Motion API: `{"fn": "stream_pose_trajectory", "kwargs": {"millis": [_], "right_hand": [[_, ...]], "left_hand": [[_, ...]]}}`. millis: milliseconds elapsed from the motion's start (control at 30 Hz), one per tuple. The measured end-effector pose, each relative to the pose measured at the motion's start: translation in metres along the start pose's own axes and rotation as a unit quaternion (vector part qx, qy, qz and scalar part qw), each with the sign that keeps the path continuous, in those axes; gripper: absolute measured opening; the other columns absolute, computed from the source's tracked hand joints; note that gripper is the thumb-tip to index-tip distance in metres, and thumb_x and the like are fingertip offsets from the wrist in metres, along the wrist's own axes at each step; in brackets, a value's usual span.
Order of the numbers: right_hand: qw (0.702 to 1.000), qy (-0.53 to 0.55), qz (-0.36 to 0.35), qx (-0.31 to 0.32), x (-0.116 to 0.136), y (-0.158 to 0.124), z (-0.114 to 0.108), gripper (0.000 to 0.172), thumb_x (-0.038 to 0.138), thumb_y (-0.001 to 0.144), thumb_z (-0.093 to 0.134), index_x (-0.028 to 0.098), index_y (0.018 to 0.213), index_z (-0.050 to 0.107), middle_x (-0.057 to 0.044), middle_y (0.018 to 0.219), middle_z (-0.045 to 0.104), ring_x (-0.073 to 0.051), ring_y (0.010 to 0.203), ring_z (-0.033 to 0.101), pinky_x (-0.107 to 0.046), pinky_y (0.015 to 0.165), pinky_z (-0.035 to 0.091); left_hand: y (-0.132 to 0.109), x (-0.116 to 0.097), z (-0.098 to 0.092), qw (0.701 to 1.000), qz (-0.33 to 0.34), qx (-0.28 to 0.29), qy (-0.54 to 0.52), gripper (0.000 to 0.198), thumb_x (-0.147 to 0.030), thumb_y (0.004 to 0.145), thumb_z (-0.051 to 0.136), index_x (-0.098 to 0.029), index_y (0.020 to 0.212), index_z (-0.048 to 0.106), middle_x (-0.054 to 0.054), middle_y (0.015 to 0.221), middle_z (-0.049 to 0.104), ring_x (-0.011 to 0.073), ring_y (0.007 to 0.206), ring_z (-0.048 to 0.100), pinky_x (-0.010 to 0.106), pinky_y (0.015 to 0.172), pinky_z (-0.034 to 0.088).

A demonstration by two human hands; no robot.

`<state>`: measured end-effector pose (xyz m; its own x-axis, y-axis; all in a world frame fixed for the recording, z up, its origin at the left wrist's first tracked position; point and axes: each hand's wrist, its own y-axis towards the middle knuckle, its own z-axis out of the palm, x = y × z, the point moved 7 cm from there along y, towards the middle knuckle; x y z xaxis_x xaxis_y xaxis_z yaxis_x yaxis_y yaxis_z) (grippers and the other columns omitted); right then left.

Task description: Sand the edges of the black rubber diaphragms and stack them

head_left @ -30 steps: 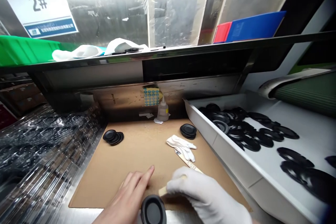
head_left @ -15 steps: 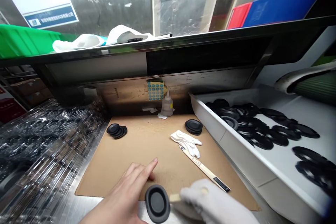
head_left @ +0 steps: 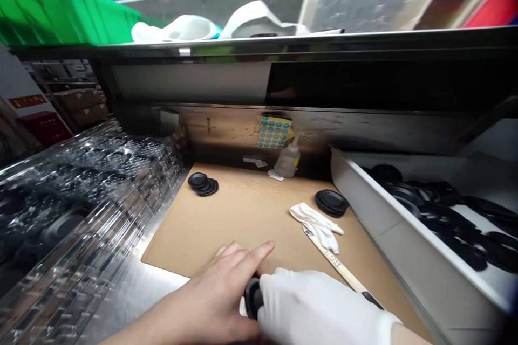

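Rubber disc (head_left: 253,297) turned edge-on since the earlier frame, now gripped between bare left hand (head_left: 214,294) and gloved right hand (head_left: 311,304), both closed on its rim, above cardboard mat (head_left: 243,215), craft knife (head_left: 332,261) just right.

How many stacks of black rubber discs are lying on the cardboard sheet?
2: one stack at the back left of the cardboard sheet, and one stack at the right, behind a white glove.

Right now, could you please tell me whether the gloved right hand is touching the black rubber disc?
Touching: the head view shows the gloved right hand pressed against the edge of the black rubber disc, with no gap between them.
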<state>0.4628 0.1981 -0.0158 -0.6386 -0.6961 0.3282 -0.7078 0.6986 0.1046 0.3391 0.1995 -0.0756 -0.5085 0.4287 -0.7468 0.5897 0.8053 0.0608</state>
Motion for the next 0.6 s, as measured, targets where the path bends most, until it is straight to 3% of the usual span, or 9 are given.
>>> {"fn": "stream_pose_trajectory", "kwargs": {"millis": [167, 433, 600], "right_hand": [[0.998, -0.019, -0.019, 0.052, 0.006, -0.001, -0.009, 0.025, 0.039, 0.106, 0.066, 0.018, 0.118, 0.069, -0.006, 0.113, 0.071, -0.019, 0.091, 0.07, -0.036, 0.08, 0.063], [0.997, -0.024, -0.017, 0.068, -0.001, -0.007, 0.012, 0.023, 0.038, 0.107, 0.065, 0.019, 0.119, 0.069, -0.007, 0.115, 0.071, -0.02, 0.093, 0.071, -0.038, 0.083, 0.063], [0.997, -0.021, -0.025, 0.065, -0.008, -0.021, 0.012, 0.023, 0.042, 0.107, 0.063, 0.021, 0.115, 0.07, -0.007, 0.115, 0.072, -0.019, 0.093, 0.07, -0.037, 0.084, 0.063]], "left_hand": [[-0.002, -0.003, -0.004, 1.0, 0.014, 0.0, 0.0, 0.116, -0.034, 0.077, 0.09, -0.034, 0.171, 0.021, 0.012, 0.145, 0.059, 0.0391, 0.136, 0.051, 0.054, 0.117, 0.043], [0.0, -0.007, -0.008, 0.999, 0.029, 0.006, 0.026, 0.116, -0.052, 0.08, 0.088, -0.029, 0.171, 0.02, 0.014, 0.147, 0.059, 0.0394, 0.135, 0.051, 0.054, 0.113, 0.046], [-0.001, -0.008, -0.009, 0.999, 0.031, -0.005, 0.019, 0.113, -0.047, 0.081, 0.087, -0.028, 0.17, 0.022, 0.012, 0.137, 0.063, 0.036, 0.131, 0.054, 0.051, 0.113, 0.047]]}}
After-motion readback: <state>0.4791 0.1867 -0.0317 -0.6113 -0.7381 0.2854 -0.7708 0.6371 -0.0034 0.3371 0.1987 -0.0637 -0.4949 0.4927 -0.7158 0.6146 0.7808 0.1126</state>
